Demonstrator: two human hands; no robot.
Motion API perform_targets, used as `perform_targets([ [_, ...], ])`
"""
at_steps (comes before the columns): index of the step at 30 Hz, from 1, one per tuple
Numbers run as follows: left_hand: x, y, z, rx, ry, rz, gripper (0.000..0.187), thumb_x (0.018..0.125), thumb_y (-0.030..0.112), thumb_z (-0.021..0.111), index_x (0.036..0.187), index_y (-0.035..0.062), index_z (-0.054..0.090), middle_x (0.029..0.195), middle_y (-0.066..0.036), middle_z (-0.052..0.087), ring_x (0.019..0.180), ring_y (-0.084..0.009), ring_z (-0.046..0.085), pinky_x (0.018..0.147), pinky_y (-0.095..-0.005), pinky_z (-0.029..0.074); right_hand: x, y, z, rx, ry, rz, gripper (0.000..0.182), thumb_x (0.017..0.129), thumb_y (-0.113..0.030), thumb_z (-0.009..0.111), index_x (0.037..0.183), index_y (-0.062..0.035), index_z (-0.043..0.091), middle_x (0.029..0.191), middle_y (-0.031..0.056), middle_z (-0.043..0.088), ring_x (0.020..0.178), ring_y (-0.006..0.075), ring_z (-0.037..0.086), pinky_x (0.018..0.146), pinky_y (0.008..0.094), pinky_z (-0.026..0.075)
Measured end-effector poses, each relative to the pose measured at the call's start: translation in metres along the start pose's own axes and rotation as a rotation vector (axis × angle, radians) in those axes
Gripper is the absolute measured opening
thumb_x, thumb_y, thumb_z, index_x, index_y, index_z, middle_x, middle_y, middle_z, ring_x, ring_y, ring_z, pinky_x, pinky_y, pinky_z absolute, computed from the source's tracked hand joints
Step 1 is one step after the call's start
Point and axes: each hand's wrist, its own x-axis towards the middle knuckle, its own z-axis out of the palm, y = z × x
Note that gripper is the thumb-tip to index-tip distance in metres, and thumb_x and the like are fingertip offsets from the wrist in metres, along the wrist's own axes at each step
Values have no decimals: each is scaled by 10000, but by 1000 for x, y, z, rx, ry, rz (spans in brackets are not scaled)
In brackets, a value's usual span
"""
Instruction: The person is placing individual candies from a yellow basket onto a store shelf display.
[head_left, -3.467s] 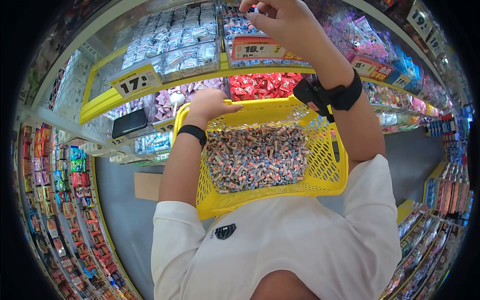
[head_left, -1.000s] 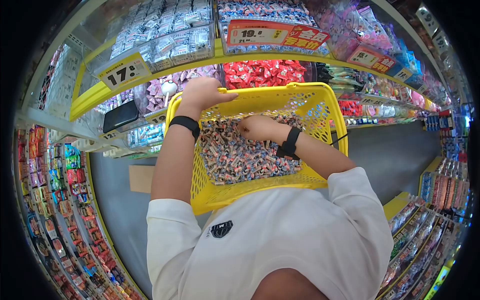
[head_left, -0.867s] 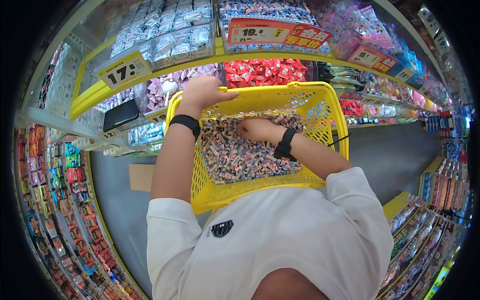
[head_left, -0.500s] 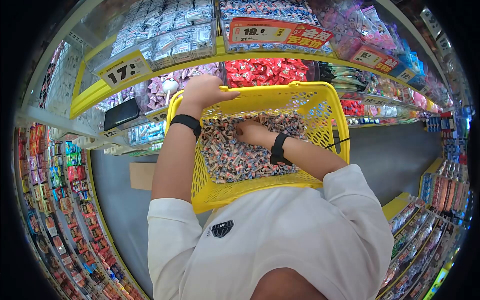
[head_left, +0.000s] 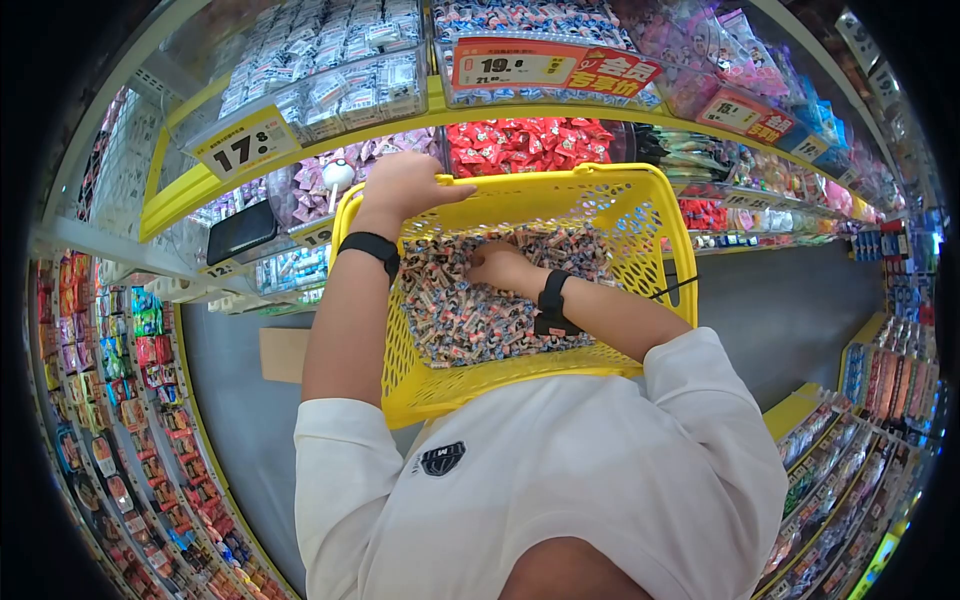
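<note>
A yellow plastic shopping basket (head_left: 662, 225) rests between my body and the shelf, tilted toward me. Many small wrapped candies (head_left: 470, 320) fill its bottom. My left hand (head_left: 405, 185) is closed over the basket's far left rim, thumb along the edge. Inside the basket, my right hand (head_left: 500, 268) reaches down into the candies with its fingers curled. The fingertips are partly buried, so whatever they hold is hard to make out.
Shelf bins of red wrapped candies (head_left: 530, 147) and purple candies (head_left: 365, 160) stand just beyond the basket. A black phone (head_left: 242, 233) lies at the shelf's left edge. Price signs (head_left: 550, 68) hang above. A cardboard piece (head_left: 284, 354) lies on the floor; packed racks (head_left: 125, 400) stand left.
My right hand has shifted slightly left among the candies, its fingers now showing a little more. The basket and my left hand have moved slightly left.
</note>
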Motion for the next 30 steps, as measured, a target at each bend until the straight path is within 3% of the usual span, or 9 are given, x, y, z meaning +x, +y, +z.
perform_targets([
  [3,0,-2,2,1,12,8,682,746,735,602,703,63,714,680,-145,654,670,-327,646,630,-447,495,0,-1,2,-34,96,-43,419,797,-410,699,743,2,643,696,163,643,683,297,631,635,452,479],
  [6,1,-1,2,2,3,2,684,746,736,600,707,63,717,679,-145,654,670,-326,646,632,-446,495,-5,-3,-2,178,-9,28,377,785,-378,713,772,-10,634,712,140,632,674,262,625,621,423,485],
  [14,1,-2,1,-11,6,12,683,741,739,604,703,66,718,665,-142,649,654,-321,645,622,-441,498,-5,-15,-18,293,57,-210,214,790,-189,703,923,-45,618,713,63,615,623,184,597,584,362,481],
  [18,2,-4,4,-3,10,8,671,739,729,614,702,67,717,664,-143,649,653,-323,646,619,-441,500,-32,-60,-58,320,77,-246,185,834,-128,661,1011,-80,634,712,52,623,637,155,604,599,328,482],
  [21,3,-4,5,0,-1,-1,633,731,700,633,705,74,717,677,-147,656,668,-327,652,632,-443,507,-46,-81,-85,159,173,-455,193,859,-115,651,1049,-87,638,709,36,622,640,128,595,601,304,478],
  [23,2,-3,3,-7,-7,0,605,723,680,645,706,80,717,686,-150,661,678,-330,656,645,-445,513,-60,-100,-104,223,155,-450,163,877,-105,661,1036,-75,648,734,10,610,661,90,563,617,269,466],
  [26,4,-9,12,29,42,37,715,719,776,588,728,76,736,678,-127,668,664,-300,667,622,-420,525,-74,-121,-129,247,161,-505,141,896,-71,662,1036,-59,657,821,-29,601,717,34,535,630,217,441],
  [30,3,-8,11,4,22,30,714,722,779,583,729,82,738,676,-123,669,667,-300,668,629,-424,525,-109,-162,-164,160,238,-570,148,903,-54,652,1051,-48,658,825,-30,588,732,12,528,627,207,433],
])
